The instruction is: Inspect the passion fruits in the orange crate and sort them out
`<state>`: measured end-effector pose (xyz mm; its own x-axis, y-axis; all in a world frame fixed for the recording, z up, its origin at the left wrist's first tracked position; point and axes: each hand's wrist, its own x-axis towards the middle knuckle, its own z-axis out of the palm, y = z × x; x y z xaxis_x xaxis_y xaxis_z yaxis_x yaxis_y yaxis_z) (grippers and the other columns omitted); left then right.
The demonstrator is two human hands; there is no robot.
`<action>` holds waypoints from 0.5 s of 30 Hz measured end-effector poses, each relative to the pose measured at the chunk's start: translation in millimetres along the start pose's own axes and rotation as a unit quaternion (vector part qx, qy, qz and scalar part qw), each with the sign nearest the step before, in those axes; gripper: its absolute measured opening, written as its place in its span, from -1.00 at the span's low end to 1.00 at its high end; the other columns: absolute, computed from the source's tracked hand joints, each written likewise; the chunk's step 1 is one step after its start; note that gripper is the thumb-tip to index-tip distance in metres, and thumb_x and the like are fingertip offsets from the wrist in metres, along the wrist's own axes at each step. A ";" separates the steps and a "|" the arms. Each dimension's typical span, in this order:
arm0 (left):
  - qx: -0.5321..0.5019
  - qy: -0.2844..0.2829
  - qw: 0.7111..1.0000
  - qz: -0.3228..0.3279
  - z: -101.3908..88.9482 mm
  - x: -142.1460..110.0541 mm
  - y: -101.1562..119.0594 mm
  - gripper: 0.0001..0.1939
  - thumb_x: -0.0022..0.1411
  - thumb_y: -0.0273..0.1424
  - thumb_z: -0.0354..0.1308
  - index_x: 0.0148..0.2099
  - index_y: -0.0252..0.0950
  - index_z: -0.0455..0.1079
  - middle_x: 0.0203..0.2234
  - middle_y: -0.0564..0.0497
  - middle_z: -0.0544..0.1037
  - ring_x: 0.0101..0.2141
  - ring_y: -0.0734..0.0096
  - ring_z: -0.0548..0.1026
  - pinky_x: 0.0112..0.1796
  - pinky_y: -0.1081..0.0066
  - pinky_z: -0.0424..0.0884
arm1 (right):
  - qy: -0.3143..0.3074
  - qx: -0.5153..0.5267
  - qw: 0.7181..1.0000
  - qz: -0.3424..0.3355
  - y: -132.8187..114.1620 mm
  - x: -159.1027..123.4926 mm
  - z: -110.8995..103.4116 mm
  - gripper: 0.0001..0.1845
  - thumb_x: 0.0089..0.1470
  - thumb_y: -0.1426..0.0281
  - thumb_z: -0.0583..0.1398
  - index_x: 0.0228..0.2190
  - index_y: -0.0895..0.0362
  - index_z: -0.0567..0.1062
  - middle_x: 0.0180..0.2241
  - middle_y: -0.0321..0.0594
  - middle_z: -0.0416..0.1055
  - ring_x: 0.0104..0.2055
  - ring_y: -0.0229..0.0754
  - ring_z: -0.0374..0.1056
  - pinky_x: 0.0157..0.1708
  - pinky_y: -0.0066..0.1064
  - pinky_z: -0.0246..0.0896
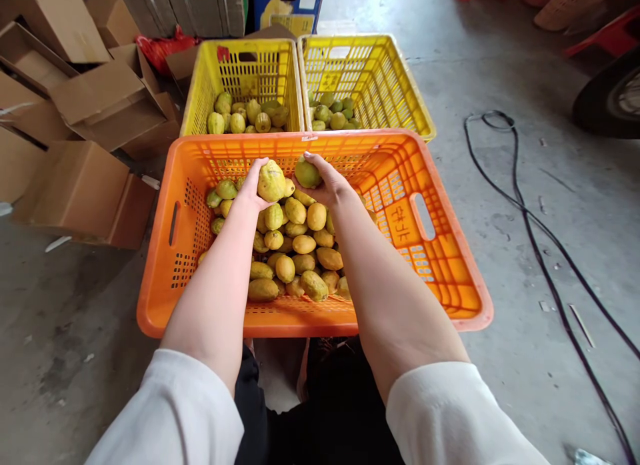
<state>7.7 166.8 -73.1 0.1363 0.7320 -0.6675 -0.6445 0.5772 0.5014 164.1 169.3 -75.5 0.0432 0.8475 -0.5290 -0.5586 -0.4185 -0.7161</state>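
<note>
My left hand (253, 187) is closed around a knobbly yellow fruit (272, 181), held above the pile in the orange crate (315, 326). Close beside it, my right hand (327, 183) grips a smoother, rounder green fruit (307, 173). Beneath both hands lies a heap of oval yellow and yellow-green fruit (303, 244), some ribbed or blotched with brown. My forearms hide parts of the heap at left and right. The exact kind of fruit is unclear.
Behind the orange crate stand a left yellow crate (193, 95) and a right yellow crate (400, 71), both with greenish fruit low inside. Cardboard boxes (75, 191) pile up at left. A black cable (530, 218) loops over the floor at right, near a wheel (607, 98).
</note>
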 end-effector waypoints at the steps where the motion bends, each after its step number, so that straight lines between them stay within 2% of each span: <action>1: -0.003 0.015 1.000 -0.001 0.6 -1.0 -0.1 -0.68 0.33 -0.04 0.28 -0.21 -0.19 0.41 -0.48 0.09 0.50 -0.27 0.24 0.64 -0.20 0.30 0.61 | 0.002 0.005 1.000 0.003 -0.3 -1.0 1.0 -0.84 0.21 0.37 0.36 -0.27 0.02 0.45 -0.34 -0.31 0.49 -0.19 -0.17 0.52 -0.28 -0.37 0.64; 4: -0.012 0.057 0.998 0.002 1.6 -3.4 1.3 -0.69 0.35 -0.05 0.25 -0.19 -0.18 0.44 -0.48 0.07 0.51 -0.26 0.23 0.65 -0.20 0.34 0.61 | 0.012 0.024 0.999 0.025 -1.6 -3.7 4.0 -0.87 0.25 0.32 0.32 -0.25 0.03 0.45 -0.35 -0.31 0.49 -0.26 -0.20 0.49 -0.29 -0.36 0.63; 9: -0.035 0.044 0.998 0.003 0.4 -3.4 4.8 -0.72 0.38 -0.07 0.22 -0.06 -0.15 0.51 -0.44 0.06 0.58 -0.26 0.22 0.67 -0.22 0.38 0.60 | 0.026 0.034 0.996 0.073 -5.4 -6.1 7.5 -0.67 0.38 0.09 0.16 -0.26 0.09 0.44 -0.41 -0.27 0.46 -0.33 -0.22 0.45 -0.37 -0.40 0.54; 12: -0.049 0.046 0.997 -0.027 0.6 -5.1 4.9 -0.68 0.44 -0.10 0.12 0.06 -0.15 0.51 -0.39 0.03 0.63 -0.27 0.19 0.68 -0.24 0.33 0.62 | 0.011 0.015 0.996 0.088 -7.3 -5.4 6.7 -0.61 0.43 0.11 0.04 -0.27 0.11 0.46 -0.43 -0.22 0.48 -0.35 -0.20 0.46 -0.49 -0.48 0.41; 15: -0.064 0.033 0.996 -0.056 2.5 -9.7 4.9 -0.61 0.48 -0.13 0.01 0.15 -0.19 0.48 -0.33 -0.02 0.67 -0.27 0.15 0.69 -0.22 0.26 0.64 | 0.006 0.008 0.996 0.088 -7.0 -1.9 4.1 -0.61 0.43 0.16 0.00 -0.26 0.11 0.49 -0.40 -0.18 0.51 -0.33 -0.18 0.50 -0.49 -0.48 0.39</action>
<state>5.1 163.4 -62.8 0.1654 0.6372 -0.7528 -0.7195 0.5999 0.3498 164.6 171.9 -67.6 -0.0458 0.7574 -0.6514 -0.5715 -0.5547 -0.6047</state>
